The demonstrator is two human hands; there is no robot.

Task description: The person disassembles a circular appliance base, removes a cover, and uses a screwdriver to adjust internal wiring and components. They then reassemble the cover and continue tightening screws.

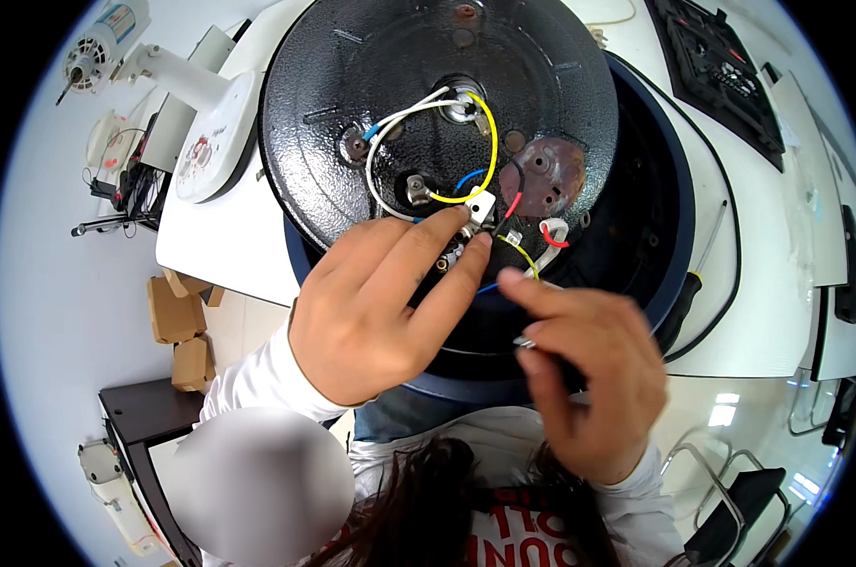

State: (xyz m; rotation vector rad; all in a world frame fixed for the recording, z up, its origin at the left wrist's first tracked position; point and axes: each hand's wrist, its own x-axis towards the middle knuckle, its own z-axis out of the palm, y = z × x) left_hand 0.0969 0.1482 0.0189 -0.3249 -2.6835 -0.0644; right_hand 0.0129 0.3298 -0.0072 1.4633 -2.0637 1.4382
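Observation:
A black round metal plate (333,94) with coloured wires, a white bracket (478,206) and a rusty round patch (560,161) rests over a dark blue round housing (664,161). My left hand (385,312) has its fingertips on a small metal fitting (451,257) beside the bracket, pressing or gripping it; its thumb is hidden. Just right of it, my right hand (588,373) pinches a small shiny metal piece (524,342) between thumb and finger, below the yellow-green wire (525,260).
A white stand (215,142) is at left on the white table (220,265). A screwdriver (683,302), black cable (735,236) and open tool case (711,76) lie at right. Cardboard boxes (175,312) and a dark cabinet (144,411) are at lower left, a chair (740,515) at lower right.

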